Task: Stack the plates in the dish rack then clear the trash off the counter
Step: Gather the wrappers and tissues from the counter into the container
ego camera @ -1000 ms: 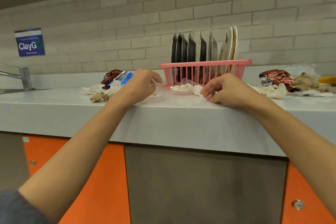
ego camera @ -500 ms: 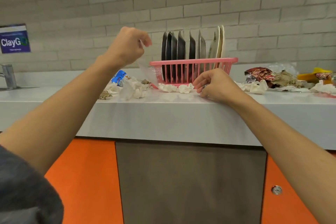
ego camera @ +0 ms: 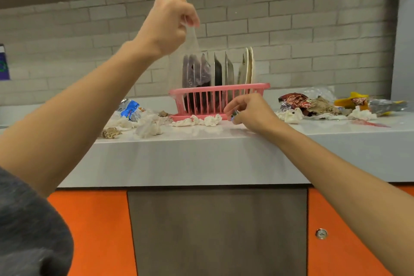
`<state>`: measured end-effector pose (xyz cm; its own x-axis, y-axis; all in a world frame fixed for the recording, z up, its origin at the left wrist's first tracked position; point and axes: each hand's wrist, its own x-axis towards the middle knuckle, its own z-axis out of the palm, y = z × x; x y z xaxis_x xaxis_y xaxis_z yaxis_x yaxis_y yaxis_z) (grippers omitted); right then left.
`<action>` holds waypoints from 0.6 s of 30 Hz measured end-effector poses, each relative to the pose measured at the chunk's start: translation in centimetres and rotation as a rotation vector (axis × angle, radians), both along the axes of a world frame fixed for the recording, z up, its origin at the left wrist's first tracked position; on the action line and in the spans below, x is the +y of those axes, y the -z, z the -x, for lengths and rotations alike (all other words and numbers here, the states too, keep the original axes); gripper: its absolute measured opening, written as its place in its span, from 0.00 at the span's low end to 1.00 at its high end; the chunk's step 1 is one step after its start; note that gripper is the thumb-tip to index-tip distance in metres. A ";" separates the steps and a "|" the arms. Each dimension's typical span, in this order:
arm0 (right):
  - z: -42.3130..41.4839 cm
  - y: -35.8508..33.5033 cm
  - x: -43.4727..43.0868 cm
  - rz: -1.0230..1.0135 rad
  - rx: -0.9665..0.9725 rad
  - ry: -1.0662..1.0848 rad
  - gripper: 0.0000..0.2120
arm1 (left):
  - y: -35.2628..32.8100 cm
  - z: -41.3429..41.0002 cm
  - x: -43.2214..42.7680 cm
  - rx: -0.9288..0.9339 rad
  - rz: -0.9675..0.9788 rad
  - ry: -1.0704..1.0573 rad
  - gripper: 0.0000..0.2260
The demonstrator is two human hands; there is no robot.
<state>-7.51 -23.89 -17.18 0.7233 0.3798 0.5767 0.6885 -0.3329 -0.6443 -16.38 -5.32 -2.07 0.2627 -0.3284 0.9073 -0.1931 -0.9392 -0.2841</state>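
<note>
Plates [ego camera: 220, 69] stand upright in the pink dish rack [ego camera: 218, 99] at centre frame on the grey counter [ego camera: 201, 154], crumpled trash [ego camera: 147, 126] scattered around. Left hand [ego camera: 167, 24], upper centre, pinches a clear plastic bag [ego camera: 190, 63]; right hand [ego camera: 248, 112] pinches a small wrapper [ego camera: 234, 114].

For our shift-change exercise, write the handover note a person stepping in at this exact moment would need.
Left hand: raised, pinching a clear plastic bag that hangs in front of the plates.
Right hand: at the counter edge, closed on a small wrapper.
Done: plates stand upright in the pink dish rack.
Left: crumpled tissues, a blue packet left of the rack, and red and yellow wrappers on the right.
</note>
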 end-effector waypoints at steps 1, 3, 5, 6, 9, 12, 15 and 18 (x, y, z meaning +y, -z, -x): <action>0.3 -0.1 -0.4 -0.031 -0.039 -0.003 0.15 | 0.1 0.7 -0.7 0.007 0.020 0.051 0.20; 0.9 -0.4 -1.5 -0.071 -0.108 -0.012 0.14 | 0.7 2.2 -2.2 0.039 0.065 0.152 0.20; 1.5 -0.7 -3.0 -0.106 -0.130 -0.040 0.14 | 1.7 3.9 -3.9 0.115 0.123 0.250 0.18; 1.7 -0.6 -3.8 -0.130 -0.127 -0.059 0.14 | 2.3 4.7 -4.8 0.148 0.147 0.283 0.17; 2.8 0.3 -6.4 -0.182 -0.128 -0.093 0.13 | 4.3 5.9 -6.6 0.240 0.207 0.238 0.10; 4.4 2.7 -8.4 -0.155 -0.120 -0.136 0.11 | 7.9 6.6 -8.5 0.384 0.199 0.321 0.06; 5.8 6.0 -9.8 -0.081 -0.044 -0.207 0.09 | 12.3 6.6 -10.3 0.593 0.130 0.625 0.16; 6.8 10.0 -11.2 -0.010 0.077 -0.233 0.08 | 17.8 5.0 -10.8 0.878 0.221 0.792 0.19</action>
<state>-14.33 -35.12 -27.21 0.6585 0.5365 0.5277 0.6949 -0.1641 -0.7002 -21.42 -16.07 -19.86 0.6148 -0.5381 0.5766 -0.7854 -0.4844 0.3854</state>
